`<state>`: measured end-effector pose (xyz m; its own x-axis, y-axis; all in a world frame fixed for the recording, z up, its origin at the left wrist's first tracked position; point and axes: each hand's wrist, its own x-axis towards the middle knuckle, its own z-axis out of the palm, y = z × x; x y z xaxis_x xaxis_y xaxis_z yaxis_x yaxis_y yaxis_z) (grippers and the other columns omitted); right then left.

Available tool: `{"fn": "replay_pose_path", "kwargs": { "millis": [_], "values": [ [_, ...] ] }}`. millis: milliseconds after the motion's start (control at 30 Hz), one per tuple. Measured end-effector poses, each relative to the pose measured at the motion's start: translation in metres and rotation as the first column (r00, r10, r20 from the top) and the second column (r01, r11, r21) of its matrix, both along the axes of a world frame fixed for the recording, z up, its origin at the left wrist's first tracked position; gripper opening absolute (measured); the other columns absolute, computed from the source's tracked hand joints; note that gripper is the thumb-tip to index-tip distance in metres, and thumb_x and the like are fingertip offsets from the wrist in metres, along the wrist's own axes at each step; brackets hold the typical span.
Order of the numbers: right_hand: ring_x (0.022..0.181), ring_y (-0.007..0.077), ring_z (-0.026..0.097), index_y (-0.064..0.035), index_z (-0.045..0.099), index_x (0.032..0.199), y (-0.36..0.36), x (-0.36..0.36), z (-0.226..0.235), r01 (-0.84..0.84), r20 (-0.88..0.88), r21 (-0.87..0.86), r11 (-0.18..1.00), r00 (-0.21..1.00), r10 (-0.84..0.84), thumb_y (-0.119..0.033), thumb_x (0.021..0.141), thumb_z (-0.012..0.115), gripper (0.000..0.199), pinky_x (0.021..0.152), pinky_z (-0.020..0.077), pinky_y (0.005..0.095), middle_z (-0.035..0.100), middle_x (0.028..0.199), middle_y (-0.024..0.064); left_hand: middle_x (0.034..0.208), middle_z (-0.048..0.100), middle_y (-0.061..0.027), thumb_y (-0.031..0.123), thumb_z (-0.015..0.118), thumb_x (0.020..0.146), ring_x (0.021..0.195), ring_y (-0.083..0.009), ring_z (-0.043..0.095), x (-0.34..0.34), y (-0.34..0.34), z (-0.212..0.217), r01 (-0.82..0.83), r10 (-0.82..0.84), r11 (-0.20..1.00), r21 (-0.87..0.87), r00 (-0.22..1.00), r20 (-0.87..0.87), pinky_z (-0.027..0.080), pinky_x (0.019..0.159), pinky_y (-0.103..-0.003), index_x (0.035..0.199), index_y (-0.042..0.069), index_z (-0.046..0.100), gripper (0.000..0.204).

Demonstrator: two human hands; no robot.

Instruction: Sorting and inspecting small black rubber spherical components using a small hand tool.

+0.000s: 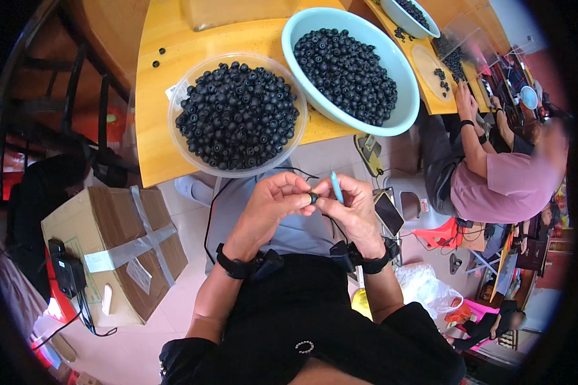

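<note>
My left hand (273,205) and my right hand (352,206) meet over my lap, just below the table edge. Between the fingertips of both hands sits a small black round piece (313,197). My right hand also grips a thin light-blue stick-shaped tool (335,187), pointing up. Ahead on the yellow wooden table (153,109) stands a clear plastic bowl (178,136) heaped with many such black pieces. Beside it to the right leans a pale blue basin (406,96), also full of them. Both wrists wear black straps.
A taped cardboard box (112,247) with a black device on it stands at my left on the floor. Another person in a pink shirt (507,186) works at the table to the right. A phone (388,213) lies by my right hand. Two loose black pieces (158,56) lie on the table.
</note>
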<state>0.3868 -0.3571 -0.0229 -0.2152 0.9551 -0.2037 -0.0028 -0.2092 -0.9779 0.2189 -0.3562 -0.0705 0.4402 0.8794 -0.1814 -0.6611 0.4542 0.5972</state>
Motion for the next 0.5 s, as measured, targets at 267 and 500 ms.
{"fn": "replay_pose_path", "kwargs": {
  "millis": [267, 500],
  "values": [
    [0.065, 0.0022, 0.048, -0.0018, 0.065, 0.086, -0.002, -0.006, 0.001, -0.024, 0.085, 0.074, 0.997, 0.996, 0.017, 0.001, 0.075, 0.064, 0.011, 0.059, 0.0378, 0.0184, 0.057, 0.073, -0.0039, 0.088, 0.063, -0.0055, 0.003, 0.064, 0.081, 0.074, -0.0117, 0.061, -0.004, -0.002, -0.006, 0.024, -0.021, 0.999, -0.044, 0.998, 0.053, 0.049, 0.068, -0.024, 0.094, 0.005, 0.057, 0.015],
    [0.063, 0.0076, 0.053, -0.0015, 0.065, 0.089, 0.006, -0.007, 0.018, -0.252, 0.482, 0.314, 0.916, 0.873, 0.075, -0.004, 0.07, 0.073, 0.021, 0.056, 0.0421, 0.025, 0.056, 0.07, 0.0019, 0.092, 0.063, -0.0065, 0.004, 0.06, 0.085, 0.079, -0.0138, 0.062, -0.002, -0.002, -0.009, 0.028, -0.029, 0.999, -0.023, 0.999, -0.015, 0.05, 0.068, -0.024, 0.099, 0.005, 0.054, 0.015]
  ]
}}
